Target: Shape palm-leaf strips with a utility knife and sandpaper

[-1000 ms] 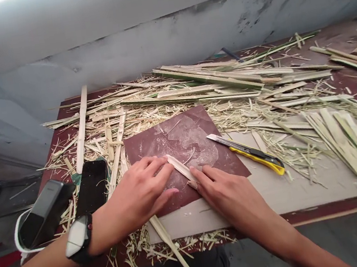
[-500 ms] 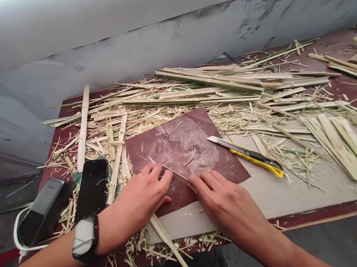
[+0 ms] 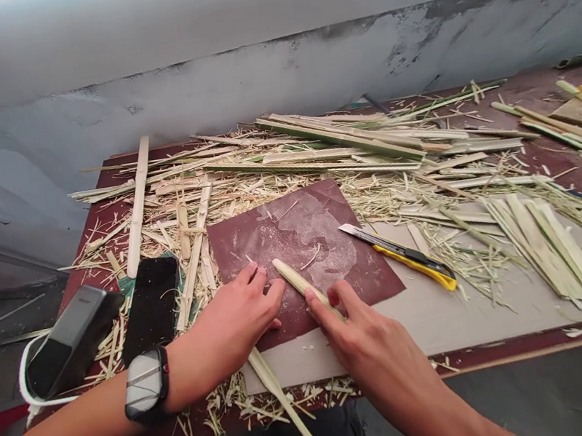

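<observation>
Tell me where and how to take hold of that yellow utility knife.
Probably best by the handle of the utility knife, coming from the right, near side. The handle's butt points right and toward the person over the pale board, while the bare blade points away to the left, over the brown sandpaper sheet.

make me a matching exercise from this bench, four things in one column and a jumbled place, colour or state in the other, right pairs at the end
Column one
1. knife
2. phone
3. watch
4. strip

Column two
A. strapped around the left wrist
B. held by the right hand
C. yellow and black, lying partly over the brown sheet
D. flat, with its black face up

Right pairs: 1-C, 2-D, 3-A, 4-B
</observation>
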A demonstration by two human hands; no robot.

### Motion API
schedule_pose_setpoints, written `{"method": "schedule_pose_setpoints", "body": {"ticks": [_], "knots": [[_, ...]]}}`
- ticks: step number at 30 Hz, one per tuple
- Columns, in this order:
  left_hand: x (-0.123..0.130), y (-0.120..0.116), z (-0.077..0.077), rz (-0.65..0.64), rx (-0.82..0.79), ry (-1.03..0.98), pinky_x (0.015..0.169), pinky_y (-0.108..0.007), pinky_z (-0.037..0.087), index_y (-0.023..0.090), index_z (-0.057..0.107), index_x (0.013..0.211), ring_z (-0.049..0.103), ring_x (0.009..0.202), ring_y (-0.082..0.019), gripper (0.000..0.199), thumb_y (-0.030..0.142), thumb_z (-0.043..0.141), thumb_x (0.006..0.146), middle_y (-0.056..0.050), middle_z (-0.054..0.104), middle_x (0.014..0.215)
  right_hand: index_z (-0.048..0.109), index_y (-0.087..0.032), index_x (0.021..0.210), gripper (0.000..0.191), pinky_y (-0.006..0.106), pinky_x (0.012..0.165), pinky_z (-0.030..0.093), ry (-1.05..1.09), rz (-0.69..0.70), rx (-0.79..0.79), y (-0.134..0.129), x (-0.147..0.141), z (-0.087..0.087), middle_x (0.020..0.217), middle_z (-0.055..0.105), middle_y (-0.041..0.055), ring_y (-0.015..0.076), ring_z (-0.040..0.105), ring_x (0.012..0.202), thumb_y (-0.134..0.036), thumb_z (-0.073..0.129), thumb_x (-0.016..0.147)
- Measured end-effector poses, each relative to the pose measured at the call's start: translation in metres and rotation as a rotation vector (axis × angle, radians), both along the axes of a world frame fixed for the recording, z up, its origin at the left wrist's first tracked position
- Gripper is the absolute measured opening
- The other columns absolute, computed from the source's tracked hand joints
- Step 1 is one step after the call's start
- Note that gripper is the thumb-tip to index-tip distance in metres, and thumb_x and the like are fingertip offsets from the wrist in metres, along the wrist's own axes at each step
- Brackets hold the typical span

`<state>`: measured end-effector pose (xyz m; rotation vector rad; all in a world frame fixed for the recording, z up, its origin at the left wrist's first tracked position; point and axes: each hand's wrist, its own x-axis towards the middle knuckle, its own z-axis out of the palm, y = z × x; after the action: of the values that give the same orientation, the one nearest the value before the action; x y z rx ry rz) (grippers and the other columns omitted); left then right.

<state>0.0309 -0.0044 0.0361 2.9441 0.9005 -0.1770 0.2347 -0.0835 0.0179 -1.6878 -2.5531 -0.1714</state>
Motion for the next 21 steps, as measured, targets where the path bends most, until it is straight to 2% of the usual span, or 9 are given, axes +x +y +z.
{"method": "schedule_pose_setpoints", "body": {"ticks": [5,10,15,21], "knots": [[-0.001,-0.001,-0.002,-0.01,0.011,-0.01,0.107,-0.042,0.049,0.007,0.055,0.118,0.059,0.127,-0.036,0.039,0.036,0.069,0.095,-0.021,0.065,0.123,0.062,-0.009,0.131,0.049,0.026,0.041,0.045,-0.009,-0.01,0.0,0.002,-0.003,-0.002,0.104,0.058,0.0107,0.0123,0.056,0.055,0.002,0.045,0.086],[-0.003,-0.001,-0.006,-0.016,0.034,-0.011,0.106,-0.042,0.05,0.007,0.054,0.118,0.059,0.126,-0.035,0.039,0.036,0.069,0.096,-0.021,0.065,0.122,0.063,-0.01,0.127,0.033,0.026,0.042,0.046,0.016,-0.021,0.018,0.007,-0.009,-0.006,0.112,0.061,0.0141,0.0147,0.063,0.063,-0.018,0.045,0.101],[-0.002,-0.001,-0.007,-0.021,0.049,-0.025,0.104,-0.04,0.05,0.009,0.055,0.119,0.061,0.123,-0.032,0.038,0.038,0.067,0.097,-0.019,0.066,0.122,0.065,-0.01,0.122,0.039,0.026,0.039,0.045,0.063,-0.022,0.064,-0.004,-0.009,-0.003,0.105,0.063,0.0114,0.015,0.065,0.063,-0.028,0.034,0.107],[-0.002,-0.001,-0.006,-0.027,0.056,-0.023,0.106,-0.041,0.048,0.008,0.053,0.123,0.061,0.12,-0.031,0.038,0.034,0.066,0.098,-0.017,0.066,0.12,0.063,-0.011,0.125,0.036,0.026,0.041,0.046,0.045,-0.045,0.02,0.008,-0.017,0.001,0.111,0.064,0.0132,0.0148,0.067,0.065,-0.028,0.037,0.106]]}}
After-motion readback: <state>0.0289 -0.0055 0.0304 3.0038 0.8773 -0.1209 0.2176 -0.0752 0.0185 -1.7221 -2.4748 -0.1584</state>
